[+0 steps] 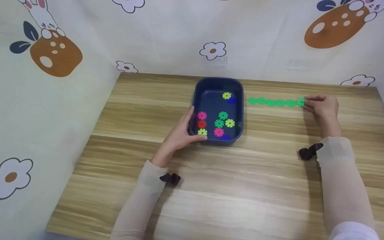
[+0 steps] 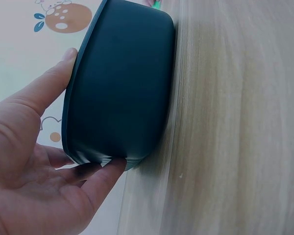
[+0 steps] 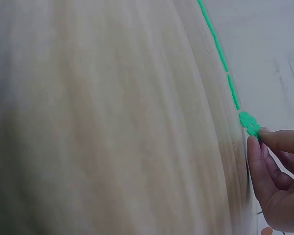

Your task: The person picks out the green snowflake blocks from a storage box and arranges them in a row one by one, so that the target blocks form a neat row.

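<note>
My left hand (image 1: 179, 135) grips the near left corner of a dark blue plastic tub (image 1: 241, 110), its thumb over the near rim and its fingers along the left side. In the left wrist view the tub (image 2: 122, 78) shows its outer wall. Notched plastic discs lie inside: pink (image 1: 202, 115), red (image 1: 201, 124), yellow (image 1: 230, 123), green (image 1: 223, 115) and blue. Right of the tub, several green notched discs (image 1: 271, 102) form a row. At its right end my right hand (image 1: 325, 106) pinches a green notched disc (image 3: 250, 123) between thumb and fingertips, tilted up from the table.
The wood-grain table (image 1: 245, 186) carries both tub and row. A patterned cloth wall (image 1: 168, 40) with flowers and rabbits rises behind the table and along its left side. Small black wrist cameras (image 1: 171, 178) sit on both sleeves.
</note>
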Demonstrator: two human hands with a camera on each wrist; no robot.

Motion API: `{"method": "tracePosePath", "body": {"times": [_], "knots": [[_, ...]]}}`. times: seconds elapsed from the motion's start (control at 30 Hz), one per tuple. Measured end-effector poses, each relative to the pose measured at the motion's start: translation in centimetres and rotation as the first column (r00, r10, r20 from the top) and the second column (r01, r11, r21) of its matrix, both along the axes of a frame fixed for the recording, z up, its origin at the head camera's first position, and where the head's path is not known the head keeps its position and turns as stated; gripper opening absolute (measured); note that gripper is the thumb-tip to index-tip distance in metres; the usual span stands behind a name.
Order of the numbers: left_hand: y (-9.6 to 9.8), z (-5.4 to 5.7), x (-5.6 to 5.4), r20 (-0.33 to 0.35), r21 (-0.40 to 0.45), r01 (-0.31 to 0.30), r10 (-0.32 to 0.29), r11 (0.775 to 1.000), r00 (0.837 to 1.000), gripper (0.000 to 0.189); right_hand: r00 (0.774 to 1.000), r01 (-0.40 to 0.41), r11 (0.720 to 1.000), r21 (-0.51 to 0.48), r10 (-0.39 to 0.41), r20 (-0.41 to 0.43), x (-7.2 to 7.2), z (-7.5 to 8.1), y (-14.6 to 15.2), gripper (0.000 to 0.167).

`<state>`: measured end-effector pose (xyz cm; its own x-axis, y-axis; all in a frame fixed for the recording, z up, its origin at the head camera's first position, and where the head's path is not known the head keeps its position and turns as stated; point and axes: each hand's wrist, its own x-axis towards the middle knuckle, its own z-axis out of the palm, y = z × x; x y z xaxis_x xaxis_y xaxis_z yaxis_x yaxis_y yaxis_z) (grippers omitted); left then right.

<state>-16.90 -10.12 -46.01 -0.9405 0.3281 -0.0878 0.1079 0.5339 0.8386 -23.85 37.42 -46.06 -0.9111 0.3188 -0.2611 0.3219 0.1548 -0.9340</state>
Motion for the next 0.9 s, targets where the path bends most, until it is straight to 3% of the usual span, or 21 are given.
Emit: {"method": "tracePosePath", "body": {"times": [0.3,0.63,0.9], "knots": [[0.1,0.0,0.0,0.016,-0.006,-0.012,0.012,1.000,1.000,0.115,0.999,-0.039,0.987,0.158,0.035,0.023,0.2,0.1,0.2,0.019],[0.0,-0.1,0.1,0.008,-0.017,-0.008,0.008,1.000,1.000,0.114,1.000,0.008,0.993,0.119,-0.009,0.012,0.2,0.6,-0.2,0.010],[-0.2,-0.1,0.1,-0.019,-0.017,0.010,-0.010,1.000,1.000,0.115,0.999,-0.034,0.971,0.237,0.030,0.020,-0.5,1.3,-1.2,0.011]]}}
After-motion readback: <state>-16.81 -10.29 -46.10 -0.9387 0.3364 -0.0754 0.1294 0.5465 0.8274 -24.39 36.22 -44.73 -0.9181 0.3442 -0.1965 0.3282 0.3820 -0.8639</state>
